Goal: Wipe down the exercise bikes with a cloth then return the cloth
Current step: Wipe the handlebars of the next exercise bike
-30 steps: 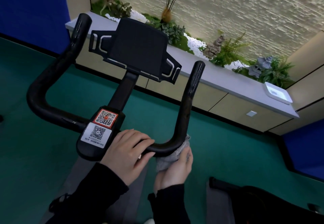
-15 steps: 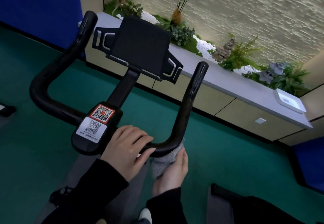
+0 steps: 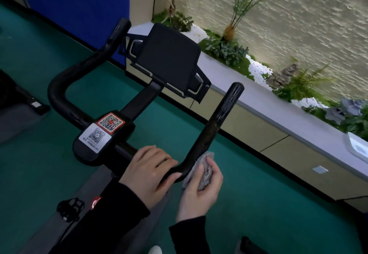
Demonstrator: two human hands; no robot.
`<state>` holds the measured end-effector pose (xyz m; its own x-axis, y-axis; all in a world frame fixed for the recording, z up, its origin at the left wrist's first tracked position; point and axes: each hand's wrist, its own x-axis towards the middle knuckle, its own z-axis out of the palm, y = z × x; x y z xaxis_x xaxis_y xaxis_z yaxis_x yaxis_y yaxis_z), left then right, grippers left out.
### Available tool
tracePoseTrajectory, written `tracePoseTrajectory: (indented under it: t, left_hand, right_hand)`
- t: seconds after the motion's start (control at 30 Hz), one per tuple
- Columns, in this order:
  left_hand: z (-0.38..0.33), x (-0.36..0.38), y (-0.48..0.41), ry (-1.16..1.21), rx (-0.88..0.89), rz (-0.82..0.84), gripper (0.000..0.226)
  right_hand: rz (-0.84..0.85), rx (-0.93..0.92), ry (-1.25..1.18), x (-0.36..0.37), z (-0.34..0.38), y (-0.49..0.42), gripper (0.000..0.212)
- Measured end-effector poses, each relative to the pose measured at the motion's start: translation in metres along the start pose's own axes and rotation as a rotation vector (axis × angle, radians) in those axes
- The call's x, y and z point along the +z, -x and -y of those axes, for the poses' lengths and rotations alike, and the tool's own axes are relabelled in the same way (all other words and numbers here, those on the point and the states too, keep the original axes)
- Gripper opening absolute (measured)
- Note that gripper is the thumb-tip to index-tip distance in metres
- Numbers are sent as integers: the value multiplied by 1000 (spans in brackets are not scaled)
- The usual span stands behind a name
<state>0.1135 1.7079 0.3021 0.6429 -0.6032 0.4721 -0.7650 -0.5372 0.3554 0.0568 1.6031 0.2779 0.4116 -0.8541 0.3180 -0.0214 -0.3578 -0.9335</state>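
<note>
The right hand (image 3: 201,192) has its grip closed round a crumpled grey cloth (image 3: 201,171), pressing it against the lower bend of the black handlebar (image 3: 215,126). Just beside it, the left hand (image 3: 148,174) lies curled over the crossbar (fingers draped, thumb hidden beneath). On the centre console (image 3: 99,140) sit two QR stickers (image 3: 110,122); above stands one tablet holder (image 3: 169,60). One pedal (image 3: 70,207) shows below, over green floor (image 3: 268,204). A planter ledge (image 3: 268,106) runs behind.
</note>
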Motion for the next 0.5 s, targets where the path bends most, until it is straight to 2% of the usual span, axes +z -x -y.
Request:
tracePoseTrajectory:
  t: [0.07,0.2,0.3,0.37,0.5]
  left_hand:
    - [-4,2,2,-3,-36,-1,33]
    - [-10,6,6,2,-104,3,34]
    - [-12,6,7,27,-144,13,34]
    - [-13,5,7,48,-160,16,34]
    - [-14,4,6,81,-179,1,34]
  right_hand:
    - [61,-170,81,-5,-6,-13,17]
    - [197,-342,125,-9,-7,-49,14]
    - [464,-677,197,-13,-4,-58,16]
    - [652,-835,292,-15,0,-74,17]
    - [723,-802,449,-6,21,-117,12]
